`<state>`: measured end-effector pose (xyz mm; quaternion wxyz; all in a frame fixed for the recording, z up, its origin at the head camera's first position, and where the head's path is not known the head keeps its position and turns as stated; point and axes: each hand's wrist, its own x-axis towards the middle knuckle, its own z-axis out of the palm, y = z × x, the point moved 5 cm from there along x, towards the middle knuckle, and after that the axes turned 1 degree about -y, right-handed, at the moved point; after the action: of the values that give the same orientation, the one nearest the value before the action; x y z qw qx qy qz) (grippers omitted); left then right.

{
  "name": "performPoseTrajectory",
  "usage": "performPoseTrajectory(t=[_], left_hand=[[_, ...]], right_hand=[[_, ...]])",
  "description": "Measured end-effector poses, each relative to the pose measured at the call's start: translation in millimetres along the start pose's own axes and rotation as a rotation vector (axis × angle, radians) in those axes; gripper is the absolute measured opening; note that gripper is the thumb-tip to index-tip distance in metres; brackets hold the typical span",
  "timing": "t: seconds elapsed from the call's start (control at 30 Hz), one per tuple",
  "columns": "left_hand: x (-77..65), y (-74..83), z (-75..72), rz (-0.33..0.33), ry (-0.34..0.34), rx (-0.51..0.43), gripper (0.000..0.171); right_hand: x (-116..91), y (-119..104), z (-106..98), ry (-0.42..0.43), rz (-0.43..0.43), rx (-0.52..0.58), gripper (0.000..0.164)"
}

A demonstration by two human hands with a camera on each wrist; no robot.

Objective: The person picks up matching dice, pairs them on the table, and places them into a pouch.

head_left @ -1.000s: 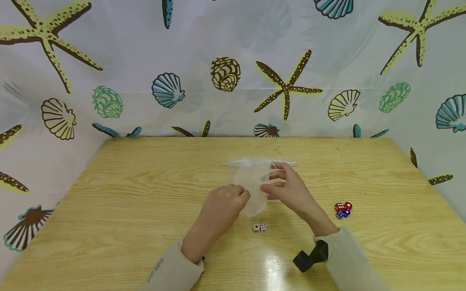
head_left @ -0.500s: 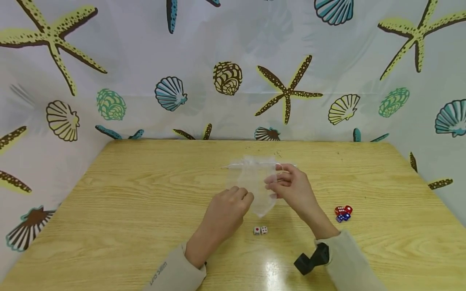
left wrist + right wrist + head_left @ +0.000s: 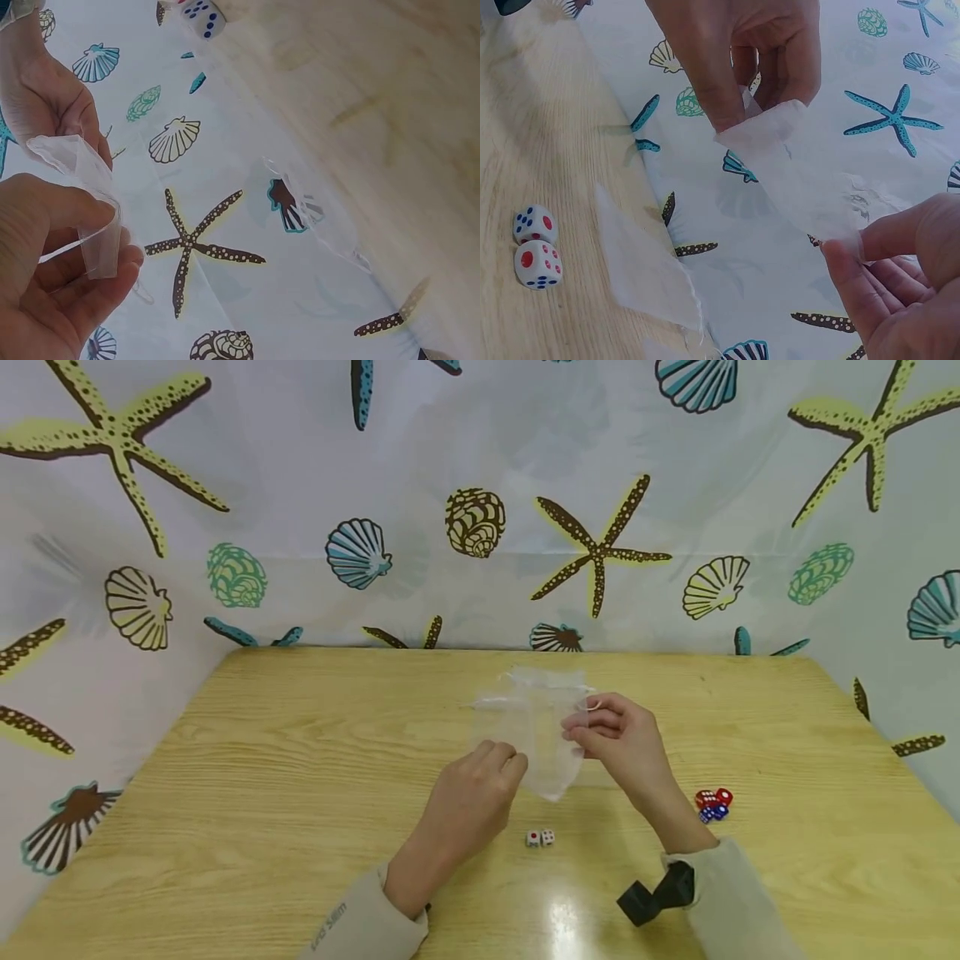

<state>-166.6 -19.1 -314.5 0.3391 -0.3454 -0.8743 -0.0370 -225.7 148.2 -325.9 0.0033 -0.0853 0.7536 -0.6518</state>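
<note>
Between the two hands hangs a sheer white drawstring pouch [image 3: 555, 752]. My left hand [image 3: 480, 785] pinches its left side between thumb and curled fingers. On the other side, my right hand [image 3: 618, 731] pinches the right edge with thumb and fingertips, a loop of string at its fingers. The right wrist view shows the pouch cloth [image 3: 780, 157] stretched from one hand to the other. Another sheer white panel with a corded edge [image 3: 645, 262] shows beside it there. Two white dice [image 3: 540, 838] sit side by side on the table, just nearer than the pouch.
Several red and blue dice [image 3: 712, 805] lie clustered on the wooden table [image 3: 300, 760], right of the right forearm. A black wrist camera [image 3: 656, 893] is strapped at the right cuff. A shell-and-starfish cloth [image 3: 405, 468] rises behind the table and at both sides.
My right hand has moved to the right, drawing the pouch's right side with it and spreading the cloth. The left hand keeps its pinch and has shifted slightly right.
</note>
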Motion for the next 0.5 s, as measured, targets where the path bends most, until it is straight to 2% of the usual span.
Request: performPoseTrajectory(t=[0.13, 0.27, 0.37, 0.5], left_hand=[[0.8, 1.4, -1.3, -0.014, -0.014, -0.029, 0.01], [-0.4, -3.0, -1.8, -0.062, -0.032, -0.084, 0.014], [-1.7, -10.8, -2.2, -0.137, -0.015, -0.143, 0.015], [-3.0, -26.9, -2.1, -0.292, 0.021, -0.251, 0.018]], right_hand=[[0.1, 0.2, -4.8, 0.023, -0.01, -0.014, 0.027], [1.5, -1.4, -9.4, 0.039, -0.021, -0.03, 0.029], [1.0, -2.6, -11.3, 0.045, -0.018, -0.037, 0.029], [0.3, -3.9, -10.4, 0.037, -0.017, -0.033, 0.028]])
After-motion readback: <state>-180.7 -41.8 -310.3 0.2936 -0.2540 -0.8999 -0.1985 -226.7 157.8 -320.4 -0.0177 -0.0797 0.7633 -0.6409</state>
